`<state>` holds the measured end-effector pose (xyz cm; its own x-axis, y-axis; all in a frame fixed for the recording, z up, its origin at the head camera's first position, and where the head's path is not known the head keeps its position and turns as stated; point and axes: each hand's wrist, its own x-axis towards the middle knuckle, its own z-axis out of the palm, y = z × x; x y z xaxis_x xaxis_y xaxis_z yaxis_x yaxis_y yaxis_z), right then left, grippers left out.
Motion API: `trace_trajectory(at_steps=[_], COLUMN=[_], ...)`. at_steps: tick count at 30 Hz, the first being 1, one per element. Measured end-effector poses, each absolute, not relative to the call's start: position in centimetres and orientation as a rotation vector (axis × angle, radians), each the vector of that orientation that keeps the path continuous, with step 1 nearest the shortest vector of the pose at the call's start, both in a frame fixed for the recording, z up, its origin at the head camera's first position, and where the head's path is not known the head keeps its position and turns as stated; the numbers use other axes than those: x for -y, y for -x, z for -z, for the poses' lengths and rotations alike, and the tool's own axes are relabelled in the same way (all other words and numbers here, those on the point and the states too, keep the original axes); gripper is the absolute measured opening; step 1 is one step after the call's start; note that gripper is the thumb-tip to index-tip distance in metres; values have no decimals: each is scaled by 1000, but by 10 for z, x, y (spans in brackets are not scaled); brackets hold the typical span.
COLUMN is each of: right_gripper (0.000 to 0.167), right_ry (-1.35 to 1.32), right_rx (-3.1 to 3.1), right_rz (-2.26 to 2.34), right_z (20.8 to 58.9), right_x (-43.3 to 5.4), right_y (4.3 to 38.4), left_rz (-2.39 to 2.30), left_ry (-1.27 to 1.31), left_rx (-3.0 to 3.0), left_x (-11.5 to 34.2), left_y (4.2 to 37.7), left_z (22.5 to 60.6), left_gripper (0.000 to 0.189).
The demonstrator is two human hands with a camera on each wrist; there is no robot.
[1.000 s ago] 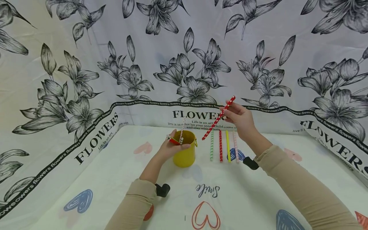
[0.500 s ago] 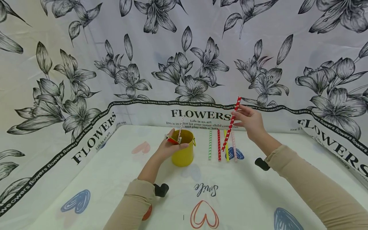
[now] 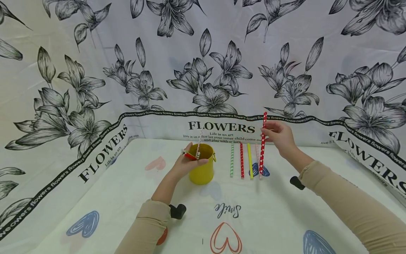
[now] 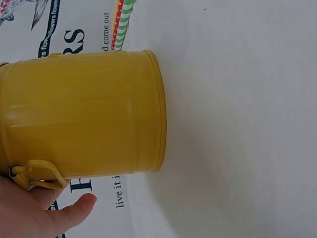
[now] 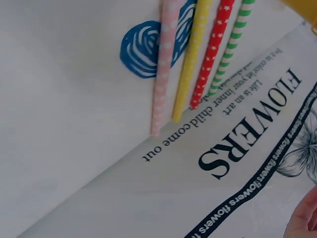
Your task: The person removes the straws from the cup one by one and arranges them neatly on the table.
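My left hand (image 3: 185,165) holds a yellow bucket (image 3: 202,173) by its left side, the thumb along the front of the rim. A red straw (image 3: 190,155) and a pale spotted straw (image 3: 198,148) lean inside the bucket. My right hand (image 3: 280,135) pinches a red paper straw (image 3: 262,151) with white spots near its top, almost upright over the row of straws. That row holds a green-striped straw (image 3: 232,160), a red straw with stars (image 5: 214,49), a yellow straw (image 3: 250,160) and a pink straw (image 5: 164,64). The held straw partly covers the pink one in the head view.
A white cloth (image 3: 190,225) printed with hearts covers the table. Behind it hangs a flower-printed curtain (image 3: 127,98) with a black band. A black wrist-camera mount (image 3: 178,211) sits below the left sleeve, another mount (image 3: 296,182) below the right.
My right hand has carried the red straw rightward from beside the bucket, past the red and yellow straws. The straw has turned from slanting to nearly upright. My left hand stays on the bucket.
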<state>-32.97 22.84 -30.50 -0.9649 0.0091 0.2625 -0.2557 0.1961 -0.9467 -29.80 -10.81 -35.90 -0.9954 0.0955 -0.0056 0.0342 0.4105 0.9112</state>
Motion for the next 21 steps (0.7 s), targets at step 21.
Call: trace_trajectory(at_steps=[21], right_gripper=[66], right_ry=[-476], right_rx=[2714], right_rz=[-1553], right_z=[343], right_x=[-270], right_y=[357], left_rz=[-1704], left_ry=[-114], left_rx=[-2566], left_x=[109], left_y=[297], left_z=[359], left_gripper=[101])
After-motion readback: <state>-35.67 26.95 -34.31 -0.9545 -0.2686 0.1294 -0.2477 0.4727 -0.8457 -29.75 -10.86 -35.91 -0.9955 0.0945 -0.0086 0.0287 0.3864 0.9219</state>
